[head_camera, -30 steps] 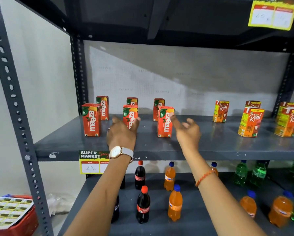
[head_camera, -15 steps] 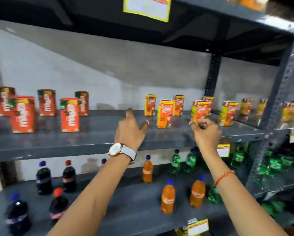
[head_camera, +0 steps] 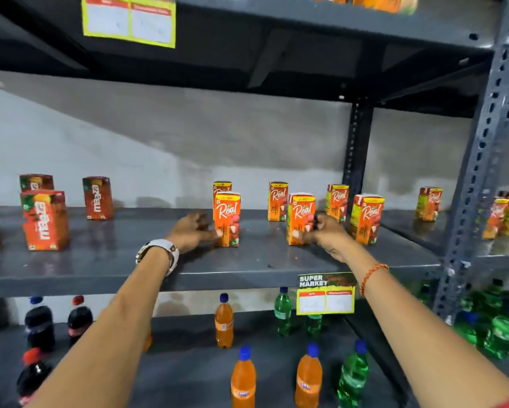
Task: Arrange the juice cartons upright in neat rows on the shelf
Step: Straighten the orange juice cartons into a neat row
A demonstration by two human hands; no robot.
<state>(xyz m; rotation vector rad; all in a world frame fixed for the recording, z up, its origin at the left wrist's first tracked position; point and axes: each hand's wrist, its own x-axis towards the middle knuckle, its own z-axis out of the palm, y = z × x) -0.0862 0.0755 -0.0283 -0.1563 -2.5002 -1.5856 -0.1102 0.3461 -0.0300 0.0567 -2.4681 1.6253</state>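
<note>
On the grey shelf (head_camera: 123, 260), orange Real juice cartons stand upright in two rows. My left hand (head_camera: 193, 231) grips the front-left Real carton (head_camera: 228, 213) from its left side, thumb on the lower front. My right hand (head_camera: 325, 235) holds the front-middle Real carton (head_camera: 300, 214), thumb across its lower front and fingers on its right side. A third front carton (head_camera: 366, 219) stands to the right. The back row has three cartons (head_camera: 277, 201), the leftmost mostly hidden. Red Maaza cartons (head_camera: 45, 220) stand upright at the left.
A shelf post (head_camera: 483, 172) rises at the right, with more cartons (head_camera: 428, 203) on the neighbouring shelf. A price tag (head_camera: 325, 294) hangs on the shelf's front edge. Cola, orange and green soda bottles (head_camera: 224, 320) stand on the shelf below.
The view has swung right from the Maaza cartons to the Real cartons. Both hands have reached onto the shelf and closed on two front-row Real cartons.
</note>
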